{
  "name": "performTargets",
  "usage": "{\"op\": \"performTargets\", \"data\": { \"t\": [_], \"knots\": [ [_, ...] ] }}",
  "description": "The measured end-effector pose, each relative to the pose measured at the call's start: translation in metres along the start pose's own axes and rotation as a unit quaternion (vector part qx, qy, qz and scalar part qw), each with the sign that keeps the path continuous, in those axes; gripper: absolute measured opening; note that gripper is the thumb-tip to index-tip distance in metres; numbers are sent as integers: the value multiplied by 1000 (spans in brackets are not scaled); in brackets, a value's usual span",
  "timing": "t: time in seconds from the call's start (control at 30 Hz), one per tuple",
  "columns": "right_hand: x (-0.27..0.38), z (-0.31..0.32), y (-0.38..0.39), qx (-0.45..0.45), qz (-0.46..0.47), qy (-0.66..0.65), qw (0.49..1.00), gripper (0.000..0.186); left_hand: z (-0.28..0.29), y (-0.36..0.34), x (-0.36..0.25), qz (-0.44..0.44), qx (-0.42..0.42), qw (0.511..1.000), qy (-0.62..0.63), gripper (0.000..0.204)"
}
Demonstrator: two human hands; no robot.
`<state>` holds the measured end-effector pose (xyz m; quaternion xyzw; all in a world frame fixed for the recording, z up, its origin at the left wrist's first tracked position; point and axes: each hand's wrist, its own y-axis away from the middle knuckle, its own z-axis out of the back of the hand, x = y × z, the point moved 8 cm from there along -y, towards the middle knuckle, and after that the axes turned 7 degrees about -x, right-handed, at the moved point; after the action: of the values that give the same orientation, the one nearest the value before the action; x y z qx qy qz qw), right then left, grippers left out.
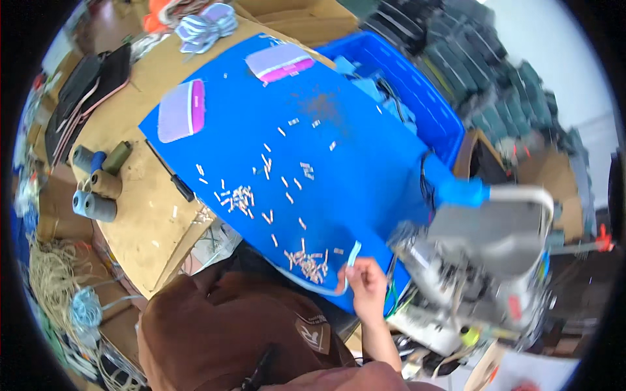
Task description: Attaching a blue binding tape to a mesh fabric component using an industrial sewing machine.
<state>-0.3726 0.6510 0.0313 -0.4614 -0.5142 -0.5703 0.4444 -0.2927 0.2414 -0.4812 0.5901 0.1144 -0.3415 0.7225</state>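
My right hand is at the near right edge of the blue work surface, its fingers curled around a narrow pale blue strip whose short end stands up above them. The strip runs leftward along the surface's near edge. Small pale pieces lie in a heap just left of the hand, with another pile and scattered bits farther up. Two lilac fabric panels with pink bands lie toward the far side. My left hand is not in view; brown clothing fills the lower middle.
A grey sewing machine stands to the right. A blue crate holding fabric sits behind, beside dark stacked goods. Thread spools, black straps and lilac fabric pieces rest on the cardboard-coloured table. Cord bundles hang lower left.
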Motion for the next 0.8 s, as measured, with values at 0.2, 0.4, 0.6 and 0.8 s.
{"op": "performTargets", "data": {
  "t": [0.2, 0.4, 0.6, 0.8],
  "knots": [
    [16, -25, 62, -4, 80, -122, 989, 9, 22, 138, -104, -192, 108, 949, -225, 35],
    [15, -22, 75, -61, 100, -130, 985, 8, 161, 249, -315, -308, -4, 946, 97, 14],
    [24, -18, 80, -68, 129, -132, 980, 9, 349, 150, -428, -386, -537, 718, -216, 53],
    [-9, 4, 96, -95, 85, -82, 988, 8, 383, -20, -403, -266, -376, 733, -501, 60]
  ]
}}
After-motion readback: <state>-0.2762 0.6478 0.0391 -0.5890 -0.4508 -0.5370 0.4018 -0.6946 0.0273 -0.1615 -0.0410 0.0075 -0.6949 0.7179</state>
